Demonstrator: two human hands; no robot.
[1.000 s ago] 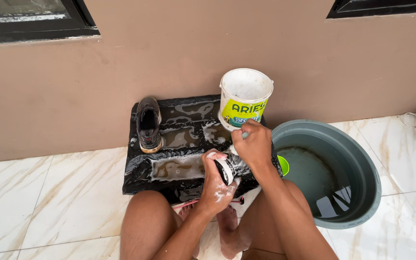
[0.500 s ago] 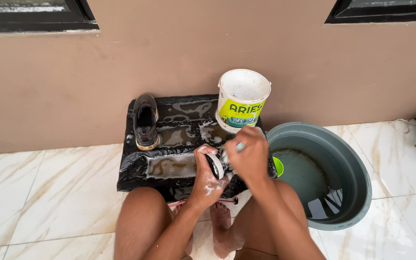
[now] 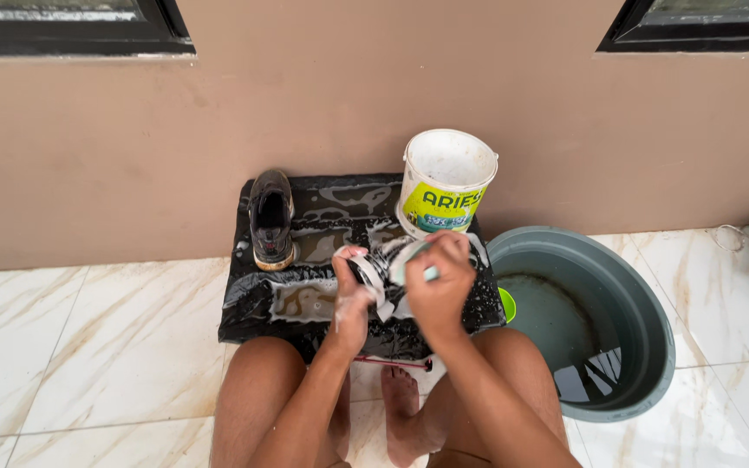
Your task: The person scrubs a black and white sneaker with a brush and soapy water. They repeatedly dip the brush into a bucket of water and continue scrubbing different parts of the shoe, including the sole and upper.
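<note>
Midway, seemingly: the left hand (image 3: 353,299) grasps a soapy shoe (image 3: 373,270) while the right hand (image 3: 438,286) clenches a brush (image 3: 416,262) against it; beyond, the second shoe (image 3: 271,218) sits apart on the wet mat (image 3: 305,303).

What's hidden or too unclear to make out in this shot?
- Head view: most of the soapy shoe hides behind the left hand and right hand.
- The tool in the right hand shows only a pale tip.
- Basin: dark water hides its floor.
- White bucket: contents unclear.

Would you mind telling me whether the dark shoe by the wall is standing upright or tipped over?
Upright: the dark shoe rests on its sole on the wet black sheet, its opening facing up.
</note>
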